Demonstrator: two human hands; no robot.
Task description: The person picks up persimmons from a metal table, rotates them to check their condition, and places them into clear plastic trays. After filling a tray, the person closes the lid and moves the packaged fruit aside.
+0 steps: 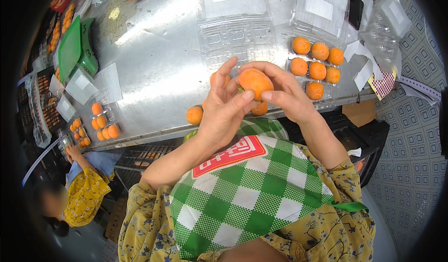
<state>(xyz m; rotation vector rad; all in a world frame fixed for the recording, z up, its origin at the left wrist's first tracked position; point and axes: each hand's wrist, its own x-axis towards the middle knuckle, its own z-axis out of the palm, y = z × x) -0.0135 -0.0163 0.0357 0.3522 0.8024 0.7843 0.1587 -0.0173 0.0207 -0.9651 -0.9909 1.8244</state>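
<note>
An orange persimmon [256, 83] with a green calyx is held between both hands, above the near edge of the metal table. My left hand [224, 104] touches it from the left with the thumb at its lower side. My right hand [287, 90] curls round its top and right side. Loose persimmons [194, 115] lie on the table below and beside my left hand, partly hidden by the hands. Just beyond the hands an open clear plastic tray [238, 38] lies on the metal. To the right, another clear tray holds several persimmons [317, 70] in its cups.
Stacked clear lids [316, 8] and a black phone [355, 10] lie at the back right. A green container [71, 48] stands left, near part-filled trays [105, 122]. A co-worker [85, 199] is at the far left. Black crates [364, 132] stand under the table's right side.
</note>
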